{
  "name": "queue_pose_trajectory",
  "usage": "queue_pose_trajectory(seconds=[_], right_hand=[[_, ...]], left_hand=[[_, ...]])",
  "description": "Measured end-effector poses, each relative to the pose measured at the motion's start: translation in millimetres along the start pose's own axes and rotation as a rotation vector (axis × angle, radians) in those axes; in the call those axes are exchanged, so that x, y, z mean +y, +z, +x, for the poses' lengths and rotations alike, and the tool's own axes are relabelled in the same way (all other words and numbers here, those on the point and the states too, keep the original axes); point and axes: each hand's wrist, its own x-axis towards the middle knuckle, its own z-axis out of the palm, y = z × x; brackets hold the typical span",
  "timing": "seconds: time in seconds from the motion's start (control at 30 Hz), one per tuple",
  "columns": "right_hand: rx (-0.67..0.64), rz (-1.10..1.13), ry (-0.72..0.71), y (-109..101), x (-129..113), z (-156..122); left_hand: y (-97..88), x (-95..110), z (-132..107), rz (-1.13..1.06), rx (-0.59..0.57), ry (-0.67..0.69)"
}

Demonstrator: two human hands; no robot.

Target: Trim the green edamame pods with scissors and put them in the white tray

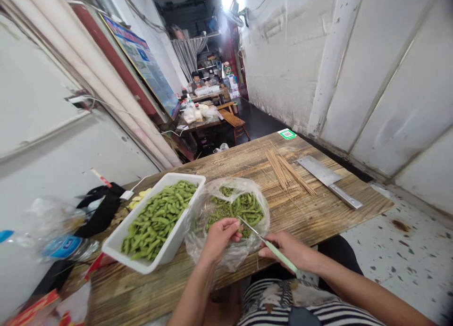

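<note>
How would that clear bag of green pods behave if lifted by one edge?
Probably floppy: the plastic bag is thin and crumpled, slumped around its pods. Its mouth lies open, so lifting one edge would likely spill pods onto the table. The heap looks heavy for such film, so it may sag. The right hand grips a knife over it.

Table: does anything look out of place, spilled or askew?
Nothing spilled. The skewers lie in a loose fan with a few strays, and the cleaver lies bare beside them near the table's right edge. The bag sags at the near edge, where the left hand pinches a pod and the right hand holds a knife.
</note>
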Motion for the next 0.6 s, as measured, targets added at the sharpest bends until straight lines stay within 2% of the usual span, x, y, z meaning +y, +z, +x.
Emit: queue_pose_trajectory(seconds=[0.1,0.2,0.3,0.4,0.6], right_hand=[[-0.004,0.055,0.030,2,6,3],[-0.078,0.206,0.067,1,9,2],[-0.156,0.275,0.044,0,8,-2],[-0.165,0.291,0.017,1,7,-5],[-0.143,0.385,0.022,4,8,-4]], left_hand=[[-1.5,1,1,-0.122,0.001,-0.043],[-1.3,1,2,-0.249,0.016,-0.034],[1.6,1,2,-0.347,0.057,-0.044],[6.0,3,1,-0.404,0.108,-0.031],[10.6,1,-2,-0.429,0.116,-0.002]])
